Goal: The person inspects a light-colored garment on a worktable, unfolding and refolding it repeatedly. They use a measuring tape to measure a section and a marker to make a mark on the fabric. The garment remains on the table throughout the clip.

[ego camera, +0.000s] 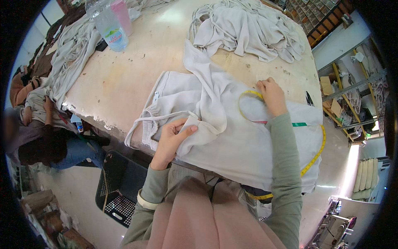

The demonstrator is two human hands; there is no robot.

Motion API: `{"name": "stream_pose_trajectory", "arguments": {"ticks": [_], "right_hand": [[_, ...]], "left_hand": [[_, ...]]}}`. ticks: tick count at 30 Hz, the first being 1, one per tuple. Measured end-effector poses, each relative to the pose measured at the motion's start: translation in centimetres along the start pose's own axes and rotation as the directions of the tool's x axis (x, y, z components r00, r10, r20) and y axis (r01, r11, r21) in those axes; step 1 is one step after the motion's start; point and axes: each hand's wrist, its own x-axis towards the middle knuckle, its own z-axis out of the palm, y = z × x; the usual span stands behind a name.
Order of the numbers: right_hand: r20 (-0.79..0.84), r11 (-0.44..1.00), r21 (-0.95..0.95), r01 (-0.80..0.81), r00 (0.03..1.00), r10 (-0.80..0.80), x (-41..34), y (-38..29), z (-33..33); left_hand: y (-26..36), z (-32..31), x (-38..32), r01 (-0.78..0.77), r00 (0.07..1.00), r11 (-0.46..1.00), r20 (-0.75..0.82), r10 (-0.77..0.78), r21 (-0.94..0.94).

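Observation:
A light grey fabric garment (242, 143) with a gathered, elastic-looking edge and a fabric tie is spread along the table's near edge. My left hand (177, 133) pinches a folded piece of it between thumb and fingers, beside the gathered edge. Farther right, my right hand (272, 95) is above the garment with its fingers curled; whether anything is between them cannot be told. Next to that hand a yellow measuring tape (320, 149) makes a loop, runs under my right forearm with red and green parts showing, and hangs over the garment's right side. A black pen (309, 99) lies beyond the garment.
On the table (149, 59) are a heap of light grey garments (245, 31), a plastic water bottle (115, 37) and a pink cup (122, 15). A black perforated plastic crate (121, 186) stands below left. A co-worker (43, 140) sits at the left, handling fabric. Shelves (345, 90) stand right.

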Motion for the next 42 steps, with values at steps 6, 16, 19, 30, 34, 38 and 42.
{"name": "stream_pose_trajectory", "arguments": {"ticks": [6,16,19,30,34,38,42], "right_hand": [[0.165,0.292,0.933,-0.211,0.971,0.174,-2.9,-5.9,-5.5],[0.259,0.268,0.953,-0.143,0.843,-0.472,-5.6,-10.8,-11.3],[0.125,0.478,0.862,0.166,0.846,-0.519,-5.7,-11.0,-11.0],[-0.033,0.622,0.681,0.387,0.864,-0.502,-6.0,-11.7,-10.1],[-0.040,0.604,0.705,0.373,0.870,-0.491,-6.1,-11.8,-9.9],[-0.054,0.593,0.716,0.369,0.876,-0.480,-6.3,-11.8,-9.7],[-0.066,0.603,0.701,0.381,0.876,-0.477,-6.4,-12.0,-9.6]], "left_hand": [[0.8,1.3,-0.6,-0.014,0.993,0.998,-0.120,0.006,-0.064],[4.7,3.3,-3.5,-0.032,0.989,0.965,-0.128,0.068,0.261],[5.2,3.7,-3.7,-0.034,0.993,0.948,-0.101,0.069,0.318],[5.6,4.5,-3.4,-0.016,0.998,0.922,-0.046,0.037,0.387],[5.8,4.8,-3.4,-0.034,0.999,0.949,-0.008,0.039,0.315],[5.7,4.9,-3.4,-0.058,0.998,0.948,-0.002,0.062,0.312],[5.5,4.9,-3.4,-0.047,0.997,0.930,-0.043,0.067,0.365]]}}
